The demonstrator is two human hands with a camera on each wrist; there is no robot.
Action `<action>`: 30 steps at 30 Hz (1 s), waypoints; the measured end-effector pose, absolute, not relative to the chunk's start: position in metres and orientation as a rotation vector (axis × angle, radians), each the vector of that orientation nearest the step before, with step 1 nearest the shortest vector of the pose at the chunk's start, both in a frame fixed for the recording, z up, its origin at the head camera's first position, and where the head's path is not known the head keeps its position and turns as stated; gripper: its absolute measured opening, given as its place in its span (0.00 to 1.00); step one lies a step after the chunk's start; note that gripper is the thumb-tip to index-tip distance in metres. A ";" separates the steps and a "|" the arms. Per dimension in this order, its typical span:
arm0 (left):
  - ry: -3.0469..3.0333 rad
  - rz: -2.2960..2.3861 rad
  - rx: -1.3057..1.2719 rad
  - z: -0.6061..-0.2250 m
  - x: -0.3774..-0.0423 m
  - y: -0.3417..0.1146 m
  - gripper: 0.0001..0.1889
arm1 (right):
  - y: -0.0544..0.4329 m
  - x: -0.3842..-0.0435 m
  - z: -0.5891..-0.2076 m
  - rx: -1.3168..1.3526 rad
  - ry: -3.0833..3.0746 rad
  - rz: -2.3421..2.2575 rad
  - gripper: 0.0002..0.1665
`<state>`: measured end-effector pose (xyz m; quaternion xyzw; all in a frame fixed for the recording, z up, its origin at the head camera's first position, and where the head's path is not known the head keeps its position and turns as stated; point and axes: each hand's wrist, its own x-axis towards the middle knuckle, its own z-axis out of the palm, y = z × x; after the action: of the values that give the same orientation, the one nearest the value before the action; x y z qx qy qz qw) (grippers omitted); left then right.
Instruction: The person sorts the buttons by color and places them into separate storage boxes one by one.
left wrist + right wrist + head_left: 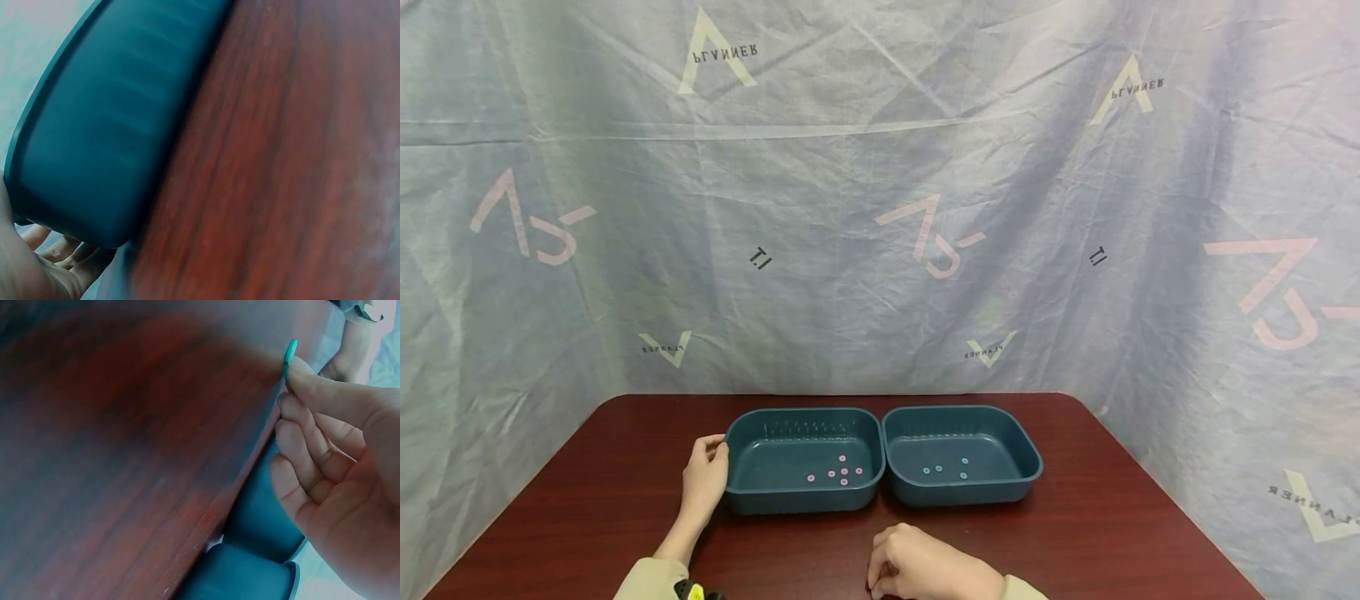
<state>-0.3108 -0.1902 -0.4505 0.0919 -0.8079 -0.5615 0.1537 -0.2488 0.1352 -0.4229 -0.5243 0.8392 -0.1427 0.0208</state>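
My left hand (706,471) holds the left end of a dark teal plastic bin (805,502), its fingers around the corner in the left wrist view. Several small pink buttons (843,472) lie in that bin. Near the front of the table, my right hand (928,567) pinches a small green button (290,351) between thumb and forefinger, the other fingers curled in. A second teal bin (966,493) stands close against the first on its right. Inside it are several small blue-green buttons (938,468).
Both bins stand on a dark red wood-grain table (790,550) with rounded far corners. Behind and on both sides hangs a grey printed cloth (820,317). Bare tabletop shows left and right of the bins.
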 end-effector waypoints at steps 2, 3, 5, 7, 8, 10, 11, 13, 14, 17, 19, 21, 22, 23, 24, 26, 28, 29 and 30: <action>-2.315 -1.611 0.265 -0.450 -0.311 -0.190 0.24 | 0.135 -0.249 -0.423 -1.636 2.612 -0.429 0.08; -2.315 -1.612 0.265 -0.450 -0.311 -0.190 0.24 | 0.135 -0.250 -0.424 -1.632 2.612 -0.433 0.08; -2.317 -1.614 0.264 -0.450 -0.310 -0.191 0.24 | 0.135 -0.251 -0.425 -1.640 2.620 -0.438 0.08; -2.319 -1.615 0.261 -0.450 -0.310 -0.190 0.24 | 0.135 -0.251 -0.426 -1.639 2.624 -0.458 0.09; -2.319 -1.615 0.262 -0.449 -0.310 -0.190 0.25 | 0.135 -0.252 -0.427 -1.637 2.625 -0.471 0.09; -2.317 -1.614 0.267 -0.449 -0.310 -0.190 0.25 | 0.135 -0.252 -0.429 -1.643 2.635 -0.483 0.09; -2.317 -1.614 0.269 -0.449 -0.310 -0.190 0.24 | 0.136 -0.253 -0.429 -1.642 2.640 -0.488 0.10; -2.317 -1.615 0.271 -0.450 -0.310 -0.190 0.25 | 0.136 -0.253 -0.430 -1.638 2.645 -0.489 0.10; -2.317 -1.616 0.272 -0.450 -0.310 -0.190 0.25 | 0.136 -0.253 -0.430 -1.631 2.644 -0.492 0.10; -2.315 -1.620 0.268 -0.450 -0.311 -0.190 0.25 | 0.136 -0.253 -0.429 -1.595 2.640 -0.499 0.11; -2.311 -1.616 0.269 -0.450 -0.311 -0.190 0.24 | 0.135 -0.252 -0.428 -1.557 2.633 -0.506 0.10; -2.308 -1.612 0.269 -0.450 -0.311 -0.189 0.24 | 0.135 -0.251 -0.427 -1.520 2.628 -0.508 0.10; -2.307 -1.609 0.271 -0.451 -0.311 -0.189 0.24 | 0.135 -0.251 -0.426 -1.501 2.624 -0.509 0.09; -2.305 -1.606 0.273 -0.451 -0.311 -0.189 0.24 | 0.134 -0.251 -0.425 -1.481 2.621 -0.508 0.09; -2.305 -1.605 0.273 -0.451 -0.311 -0.189 0.24 | 0.134 -0.250 -0.425 -1.465 2.619 -0.506 0.08; -2.306 -1.605 0.273 -0.451 -0.310 -0.189 0.24 | 0.134 -0.250 -0.424 -1.441 2.616 -0.505 0.08; -2.306 -1.604 0.272 -0.451 -0.310 -0.190 0.24 | 0.133 -0.249 -0.422 -1.421 2.611 -0.522 0.08; -2.306 -1.603 0.271 -0.451 -0.310 -0.190 0.24 | 0.133 -0.249 -0.422 -1.413 2.609 -0.536 0.08; -2.305 -1.602 0.269 -0.451 -0.311 -0.190 0.24 | 0.133 -0.249 -0.421 -1.409 2.607 -0.554 0.08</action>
<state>-0.3106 -0.1897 -0.4511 0.0943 -0.8069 -0.5608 0.1598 -0.2493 0.1331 -0.4213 -0.4664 0.8630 -0.1833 0.0637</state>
